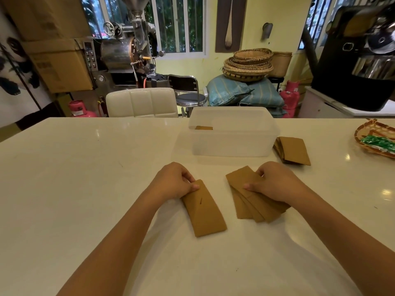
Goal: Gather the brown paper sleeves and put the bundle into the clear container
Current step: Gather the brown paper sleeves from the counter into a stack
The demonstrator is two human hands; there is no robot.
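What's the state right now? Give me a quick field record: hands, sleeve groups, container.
left hand: pinching the top of a squared sleeve stack
right hand: pressing on fanned sleeves
third stack: untouched, right of the clear container
container contents: one brown piece visible inside
surface: white table

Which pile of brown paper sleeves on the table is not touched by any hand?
The pile right of the clear container. The left hand and right hand each press on a nearer pile.
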